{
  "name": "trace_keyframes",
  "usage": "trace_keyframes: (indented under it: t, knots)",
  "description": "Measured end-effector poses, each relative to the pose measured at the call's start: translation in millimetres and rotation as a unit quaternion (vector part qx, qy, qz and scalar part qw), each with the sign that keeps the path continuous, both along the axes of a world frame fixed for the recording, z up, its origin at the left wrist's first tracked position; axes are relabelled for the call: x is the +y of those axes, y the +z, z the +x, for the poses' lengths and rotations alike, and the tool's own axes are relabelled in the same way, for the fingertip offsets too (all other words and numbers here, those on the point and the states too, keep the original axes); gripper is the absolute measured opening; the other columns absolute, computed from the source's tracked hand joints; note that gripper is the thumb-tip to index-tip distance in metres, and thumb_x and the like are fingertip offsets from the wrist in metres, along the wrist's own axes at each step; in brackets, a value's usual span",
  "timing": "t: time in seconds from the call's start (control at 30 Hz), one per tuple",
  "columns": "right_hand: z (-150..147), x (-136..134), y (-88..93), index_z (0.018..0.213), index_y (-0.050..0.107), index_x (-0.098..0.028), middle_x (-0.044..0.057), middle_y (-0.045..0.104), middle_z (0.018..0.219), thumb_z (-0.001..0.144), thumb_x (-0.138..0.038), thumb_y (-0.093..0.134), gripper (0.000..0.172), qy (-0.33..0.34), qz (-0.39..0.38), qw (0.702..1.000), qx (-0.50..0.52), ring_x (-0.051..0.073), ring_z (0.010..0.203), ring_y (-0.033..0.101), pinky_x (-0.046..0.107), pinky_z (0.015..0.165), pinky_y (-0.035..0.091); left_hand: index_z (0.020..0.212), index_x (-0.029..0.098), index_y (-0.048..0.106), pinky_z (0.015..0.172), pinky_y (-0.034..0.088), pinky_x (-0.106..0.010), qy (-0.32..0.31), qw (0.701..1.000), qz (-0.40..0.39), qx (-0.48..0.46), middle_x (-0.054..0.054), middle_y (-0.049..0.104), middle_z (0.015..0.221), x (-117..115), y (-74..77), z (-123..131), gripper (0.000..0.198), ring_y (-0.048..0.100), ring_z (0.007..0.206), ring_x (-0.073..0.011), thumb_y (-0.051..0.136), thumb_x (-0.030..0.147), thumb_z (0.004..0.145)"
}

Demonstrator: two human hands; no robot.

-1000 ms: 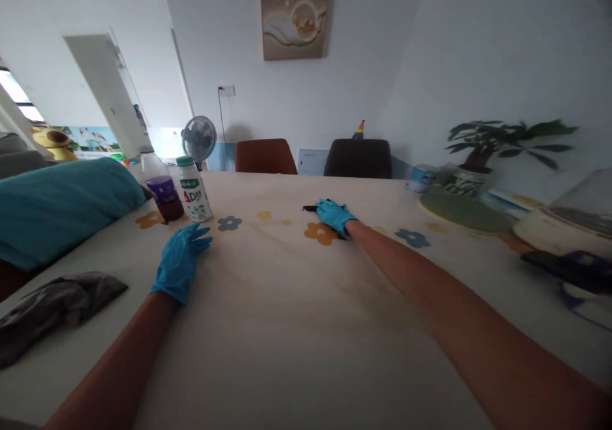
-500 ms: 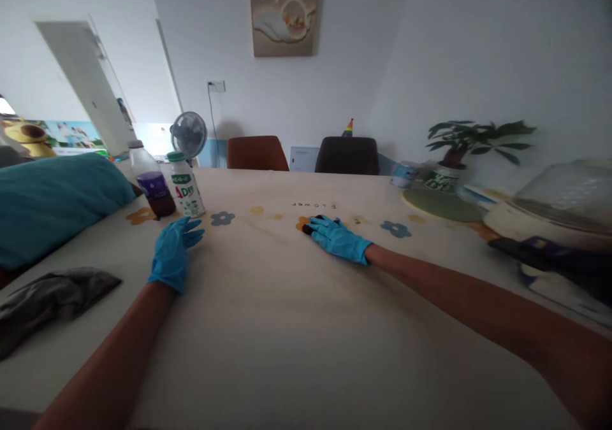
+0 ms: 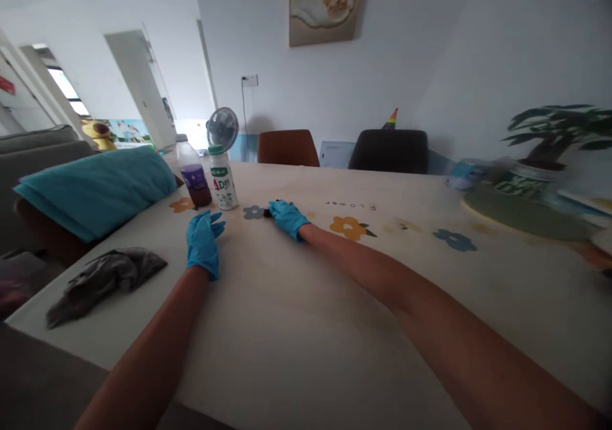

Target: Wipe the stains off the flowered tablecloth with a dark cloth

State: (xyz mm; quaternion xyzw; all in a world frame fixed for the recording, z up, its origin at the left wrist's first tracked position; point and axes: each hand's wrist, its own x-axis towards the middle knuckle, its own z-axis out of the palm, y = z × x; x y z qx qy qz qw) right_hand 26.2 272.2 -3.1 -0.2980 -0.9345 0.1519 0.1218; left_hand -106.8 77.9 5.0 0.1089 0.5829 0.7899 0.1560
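While the right hand (image 3: 287, 218) lies over a small dark item (image 3: 266, 213) near the middle of the frame, the left hand (image 3: 203, 244) is set apart from it, lower and toward the left. Most of the dark item is hidden; a bit of it shows at the right fingertips, just beside the right edge of a blue-grey flower print (image 3: 253, 213) on the pale tablecloth (image 3: 268, 334).

Both hands wear blue gloves. The right one is palm down, its fingers slightly bent over the item and pointing toward the upper left; whether they grip it or only press on it, I cannot tell. Its arm stretches diagonally from the lower right corner, with a slight bend at the elbow, and the wrist is left of an orange flower print (image 3: 348, 227).

The left forearm slants up from the bottom edge, left of centre. That hand is loosely open, fingers a little apart and pointing up and right, with nothing visible in its grasp. Just beyond its fingertips stands a white bottle (image 3: 223, 185) with a green cap, next to a clear purple-labelled bottle (image 3: 195, 176). A crumpled grey cloth (image 3: 108, 280) lies at lower left, beside the left forearm.
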Motion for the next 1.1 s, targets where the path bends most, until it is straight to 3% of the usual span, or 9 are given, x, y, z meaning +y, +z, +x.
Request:
trace_keyframes:
  t: [0.17,0.27,0.4,0.53,0.77,0.93,1.1]
  knots:
    - [-66,-3,6.0,0.141,0.071,-0.021,0.014,0.071,0.155,0.113,-0.022,0.039,0.043,-0.013,-0.013,1.0,-0.002,0.03,0.145,0.064,0.053,0.128,0.044,0.105,0.021,0.064,0.104,0.06,-0.049,0.001,1.0,0.016,0.013,-0.012,0.078,0.112,1,-2.5,0,0.017,0.074,0.087,-0.023,0.055,0.026,0.092]
    - [-90,-11,6.4,0.138,0.071,-0.022,0.014,0.071,0.155,0.11,-0.023,0.045,0.039,0.014,-0.015,1.0,-0.01,0.031,0.146,0.063,0.06,0.129,0.041,0.107,0.02,0.064,0.105,0.059,-0.05,0.018,0.999,0.023,0.019,-0.013,0.078,0.113,0,-4.9,-4,0.018,0.075,0.089,-0.0238,0.055,0.027,0.093]
    - [-103,-25,4.6,0.139,0.069,-0.021,0.017,0.064,0.162,0.112,-0.027,0.042,0.039,0.053,-0.004,0.998,-0.023,0.037,0.156,0.051,0.079,0.131,0.025,0.108,0.021,0.064,0.1,0.061,-0.046,0.032,0.999,0.026,0.023,-0.012,0.078,0.112,0,-6.3,-10,0.018,0.077,0.092,-0.0243,0.057,0.029,0.093]
    - [-92,-40,6.3,0.14,0.07,-0.02,0.017,0.062,0.165,0.112,-0.031,0.046,0.038,0.096,0.0,0.995,-0.034,0.041,0.16,0.046,0.087,0.129,0.021,0.109,0.021,0.064,0.097,0.061,-0.042,0.028,0.999,0.024,0.019,-0.012,0.078,0.112,0,-6.6,-13,0.019,0.077,0.089,-0.0231,0.058,0.028,0.093]
    - [-24,-70,7.8,0.153,0.068,-0.025,0.013,0.056,0.172,0.112,-0.04,0.05,0.047,0.161,-0.012,0.987,-0.023,0.039,0.164,0.045,0.075,0.136,0.02,0.108,0.02,0.064,0.099,0.062,-0.043,0.018,1.0,0.02,0.009,-0.012,0.078,0.113,0,-4.6,-12,0.016,0.076,0.088,-0.0219,0.054,0.023,0.095]
    - [58,-83,0.2,0.15,0.072,-0.027,0.009,0.053,0.175,0.112,-0.036,0.049,0.046,0.189,-0.028,0.981,-0.019,0.036,0.171,0.033,0.08,0.135,0.011,0.105,0.02,0.064,0.101,0.061,-0.043,0.012,1.0,0.014,0.001,-0.011,0.078,0.111,0,-2.6,-11,0.014,0.074,0.083,-0.0204,0.052,0.02,0.097]
    - [157,-85,-0.2,0.145,0.077,-0.035,0.006,0.066,0.163,0.112,-0.034,0.045,0.046,0.176,-0.021,0.984,-0.027,0.033,0.167,0.042,0.076,0.136,0.013,0.102,0.019,0.063,0.11,0.058,-0.047,0.007,1.0,0.017,-0.004,-0.012,0.077,0.112,-4,2.4,-5,0.013,0.073,0.082,-0.0198,0.05,0.018,0.098]
